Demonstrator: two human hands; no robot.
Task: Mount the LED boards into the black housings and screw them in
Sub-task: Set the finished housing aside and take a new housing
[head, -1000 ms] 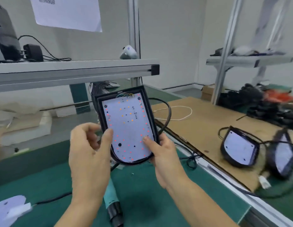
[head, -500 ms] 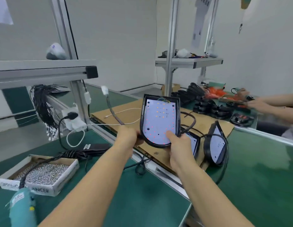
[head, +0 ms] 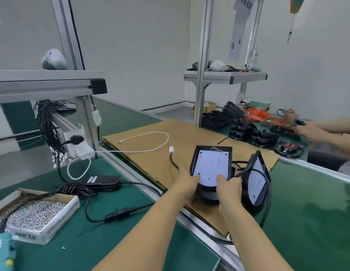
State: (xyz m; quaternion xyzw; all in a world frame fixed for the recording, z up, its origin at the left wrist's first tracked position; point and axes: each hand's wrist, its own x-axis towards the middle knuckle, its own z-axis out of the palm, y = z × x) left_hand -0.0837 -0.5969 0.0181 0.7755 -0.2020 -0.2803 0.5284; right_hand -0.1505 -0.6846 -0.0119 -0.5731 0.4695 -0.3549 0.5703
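A black housing (head: 194, 155) with a white LED board (head: 212, 163) mounted inside is held low over the cardboard sheet (head: 182, 141), resting on top of another black housing (head: 206, 195). My left hand (head: 186, 179) grips its lower left edge and my right hand (head: 229, 185) grips its lower right edge, thumbs on the board. Its cable with a white connector (head: 171, 149) curls up to the left. A further finished housing (head: 256, 180) leans tilted on its edge just right of my right hand.
A cardboard box of screws (head: 36, 216) sits at the near left, with a teal electric screwdriver (head: 3, 251) beside it. A black power adapter (head: 103, 180) and cords lie on the green mat. Stacked empty black housings (head: 248, 132) and another person's hands (head: 305, 130) are at the far right.
My view turned right and my hands carried the housing away from me, lowering it onto the stack on the cardboard. Its board now faces up instead of toward me.
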